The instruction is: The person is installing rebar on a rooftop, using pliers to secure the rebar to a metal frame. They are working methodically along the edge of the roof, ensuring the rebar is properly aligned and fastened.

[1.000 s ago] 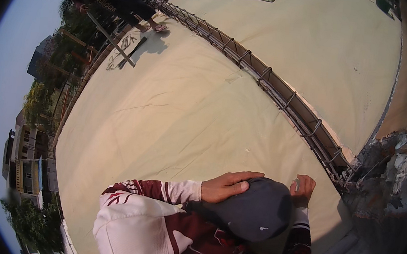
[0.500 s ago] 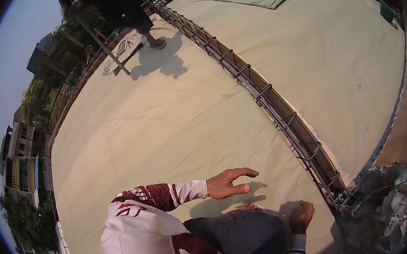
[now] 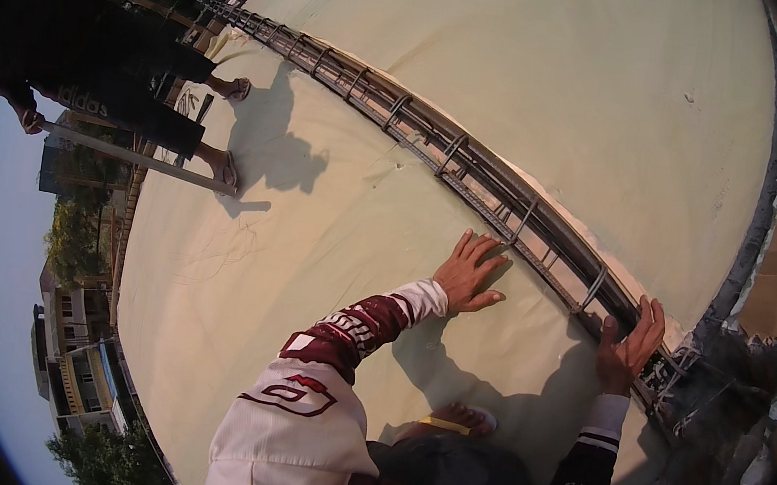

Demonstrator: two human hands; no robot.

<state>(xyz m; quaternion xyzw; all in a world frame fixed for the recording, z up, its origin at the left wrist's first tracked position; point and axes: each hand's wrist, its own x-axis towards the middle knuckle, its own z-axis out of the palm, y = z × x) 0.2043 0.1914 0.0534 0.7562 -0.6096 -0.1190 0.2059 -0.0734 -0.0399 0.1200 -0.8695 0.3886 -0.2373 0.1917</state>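
My left hand [image 3: 472,272] is flat with fingers spread on the pale green sheeting [image 3: 346,285], just short of a long rebar cage [image 3: 449,159]. That cage lies in a narrow trough and runs from the far left to the near right. At its near end my right hand [image 3: 628,353] reaches to the bars, fingers extended and thumb apart. Whether its fingertips touch the steel or the sheet edge beyond is not clear. Neither hand holds anything. My sandalled foot [image 3: 460,420] is on the sheeting between my arms.
A person [image 3: 113,72] in dark clothes and sandals stands at the far left, holding a long wooden piece [image 3: 137,155] with its lower end by their foot. Broken, rough concrete [image 3: 748,422] edges the near right. Beyond the left edge are trees [image 3: 76,238] and buildings [image 3: 83,352].
Both hands have moved forward: the left from the air down onto the sheeting, the right up to the rebar cage. The other person has come nearer along the left side with the wooden piece.
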